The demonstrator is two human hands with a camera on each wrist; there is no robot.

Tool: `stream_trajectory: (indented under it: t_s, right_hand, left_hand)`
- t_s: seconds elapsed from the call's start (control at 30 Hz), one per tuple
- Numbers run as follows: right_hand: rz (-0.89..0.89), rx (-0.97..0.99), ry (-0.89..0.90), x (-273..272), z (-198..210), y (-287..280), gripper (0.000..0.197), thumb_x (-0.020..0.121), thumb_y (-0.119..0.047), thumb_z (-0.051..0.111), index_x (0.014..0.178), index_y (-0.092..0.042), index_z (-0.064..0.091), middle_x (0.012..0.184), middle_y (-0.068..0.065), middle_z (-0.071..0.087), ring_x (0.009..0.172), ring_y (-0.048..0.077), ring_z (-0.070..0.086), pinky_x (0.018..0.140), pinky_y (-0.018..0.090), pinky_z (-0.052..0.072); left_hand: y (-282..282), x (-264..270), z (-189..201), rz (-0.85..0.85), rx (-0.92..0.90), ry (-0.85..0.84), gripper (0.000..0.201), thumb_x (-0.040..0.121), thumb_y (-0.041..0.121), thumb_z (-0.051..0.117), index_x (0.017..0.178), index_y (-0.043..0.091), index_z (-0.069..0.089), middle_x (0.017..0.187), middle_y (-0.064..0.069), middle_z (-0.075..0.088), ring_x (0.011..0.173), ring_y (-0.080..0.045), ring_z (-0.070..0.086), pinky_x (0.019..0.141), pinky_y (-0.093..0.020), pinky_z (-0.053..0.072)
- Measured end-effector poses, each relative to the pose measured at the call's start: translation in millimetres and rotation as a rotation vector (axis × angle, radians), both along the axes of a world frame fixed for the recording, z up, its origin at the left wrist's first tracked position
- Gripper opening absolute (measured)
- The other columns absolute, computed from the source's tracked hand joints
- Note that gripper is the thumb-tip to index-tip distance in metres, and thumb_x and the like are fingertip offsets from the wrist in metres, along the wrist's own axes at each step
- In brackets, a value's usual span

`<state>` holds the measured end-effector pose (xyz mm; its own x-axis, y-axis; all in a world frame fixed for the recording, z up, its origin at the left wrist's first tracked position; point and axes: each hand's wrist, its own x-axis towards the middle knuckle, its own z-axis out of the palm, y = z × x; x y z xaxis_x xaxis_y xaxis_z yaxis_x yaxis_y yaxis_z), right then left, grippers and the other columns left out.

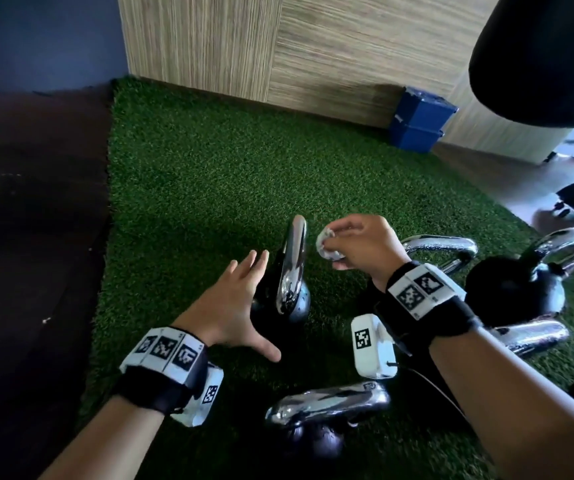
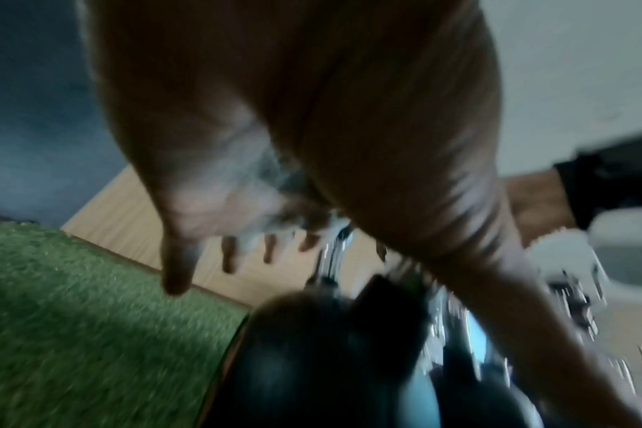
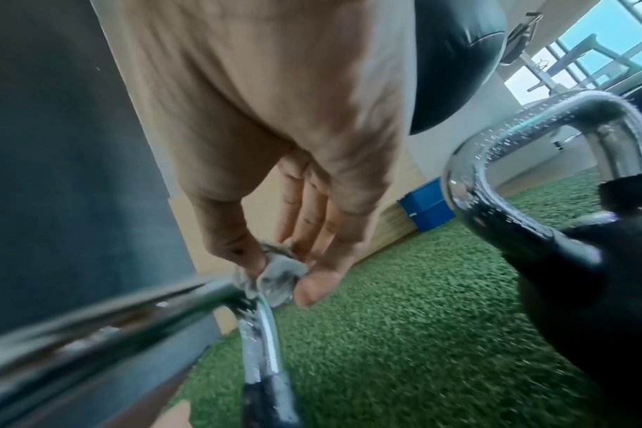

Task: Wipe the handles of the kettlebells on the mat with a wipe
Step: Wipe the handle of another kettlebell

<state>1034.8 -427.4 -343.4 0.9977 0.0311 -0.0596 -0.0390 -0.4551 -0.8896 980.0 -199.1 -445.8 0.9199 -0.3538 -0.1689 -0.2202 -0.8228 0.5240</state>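
Several black kettlebells with chrome handles stand on the green turf mat (image 1: 192,174). My right hand (image 1: 355,242) pinches a crumpled white wipe (image 1: 325,244) just right of the upright chrome handle (image 1: 294,261) of the middle kettlebell (image 1: 292,306). In the right wrist view the wipe (image 3: 279,275) sits at the top corner of that handle (image 3: 257,341). My left hand (image 1: 235,299) hovers open, fingers spread, just left of the same kettlebell; its fingers (image 2: 231,254) look straight in the blurred left wrist view.
A nearer kettlebell handle (image 1: 330,403) lies in front of me, with more kettlebells (image 1: 514,292) to the right. Two stacked blue boxes (image 1: 420,123) sit by the wooden wall. A black punching bag (image 1: 542,57) hangs at upper right. Dark flooring borders the mat's left.
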Motion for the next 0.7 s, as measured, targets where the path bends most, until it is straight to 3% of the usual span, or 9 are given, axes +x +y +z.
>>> stream_trajectory:
  t_s: [0.03, 0.1, 0.17, 0.23, 0.3, 0.4, 0.53, 0.7]
  right_hand:
    - [-0.04, -0.044, 0.004, 6.2, -7.6, -2.9, 0.015, 0.08, -0.005, 0.08, 0.089, -0.011, 0.07, 0.083, 0.006, 0.076, 0.065, 0.017, 0.075, 0.057, 0.032, 0.062]
    - [-0.071, -0.157, 0.023, 17.0, -22.9, -5.6, 0.015, 0.077, -0.006, 0.082, 0.08, -0.014, 0.07, 0.079, 0.005, 0.075, 0.07, 0.021, 0.077, 0.064, 0.038, 0.065]
    - [-0.079, -0.216, 0.039, 24.1, -35.6, -4.9, 0.018, 0.073, -0.008, 0.085, 0.075, -0.018, 0.071, 0.078, 0.002, 0.076, 0.073, 0.022, 0.077, 0.071, 0.042, 0.065]
    - [-0.054, -0.183, 0.045, 29.8, -45.4, -1.2, 0.02, 0.072, -0.01, 0.087, 0.073, -0.023, 0.072, 0.079, 0.001, 0.077, 0.075, 0.019, 0.077, 0.075, 0.042, 0.065]
    - [-0.059, -0.091, 0.065, 33.9, -53.5, 5.4, 0.018, 0.074, -0.011, 0.087, 0.072, -0.024, 0.073, 0.08, 0.003, 0.078, 0.076, 0.02, 0.077, 0.078, 0.043, 0.064]
    - [-0.125, 0.066, 0.125, 37.5, -65.3, 15.6, 0.017, 0.075, -0.006, 0.086, 0.076, -0.019, 0.075, 0.079, 0.006, 0.079, 0.078, 0.02, 0.078, 0.08, 0.041, 0.064]
    - [-0.134, 0.256, 0.229, 38.1, -77.2, 18.3, 0.021, 0.077, 0.005, 0.081, 0.085, -0.013, 0.072, 0.093, 0.013, 0.078, 0.085, 0.026, 0.078, 0.084, 0.042, 0.063]
    - [-0.134, 0.136, 0.225, 38.7, -84.4, 21.3, 0.018, 0.08, -0.005, 0.082, 0.074, -0.02, 0.074, 0.091, 0.012, 0.078, 0.089, 0.032, 0.076, 0.085, 0.046, 0.062]
  left_hand:
    - [-7.4, 4.9, -10.6, -0.02, 0.01, -0.024, 0.172, 0.037, 0.086, 0.08, 0.159, 0.027, -0.024, 0.17, 0.003, -0.023, 0.157, -0.029, -0.015, 0.127, -0.057, 0.011]
    - [-21.1, 13.2, -22.7, -0.001, -0.024, -0.091, 0.172, 0.033, 0.096, 0.069, 0.159, 0.026, -0.024, 0.17, 0.001, -0.023, 0.158, -0.03, -0.015, 0.125, -0.063, 0.011]
    - [-29.0, 17.5, -29.5, 0.04, -0.158, -0.137, 0.164, 0.04, 0.091, 0.076, 0.162, 0.027, -0.013, 0.173, -0.001, -0.004, 0.159, -0.029, 0.0, 0.126, -0.06, 0.017]
    - [-29.5, 21.7, -36.4, 0.058, -0.328, -0.195, 0.148, 0.05, 0.077, 0.086, 0.163, 0.025, 0.006, 0.165, 0.001, 0.025, 0.153, -0.022, 0.026, 0.124, -0.05, 0.029]
    - [-26.5, 25.4, -41.5, 0.05, -0.415, -0.237, 0.135, 0.054, 0.068, 0.091, 0.161, 0.027, 0.019, 0.157, 0.007, 0.037, 0.146, -0.013, 0.036, 0.121, -0.044, 0.036]
    - [-20.1, 31.5, -47.0, 0.006, -0.459, -0.238, 0.13, 0.055, 0.065, 0.092, 0.16, 0.03, 0.023, 0.158, 0.014, 0.037, 0.147, -0.007, 0.035, 0.122, -0.043, 0.034]
    - [-15.1, 36.9, -46.2, -0.014, -0.494, -0.202, 0.128, 0.052, 0.057, 0.097, 0.158, 0.032, 0.028, 0.151, 0.02, 0.04, 0.142, -0.003, 0.041, 0.121, -0.038, 0.036]
    - [-14.1, 39.0, -43.8, -0.033, -0.553, -0.169, 0.126, 0.053, 0.046, 0.101, 0.157, 0.025, 0.033, 0.149, 0.013, 0.046, 0.14, -0.007, 0.044, 0.119, -0.042, 0.039]
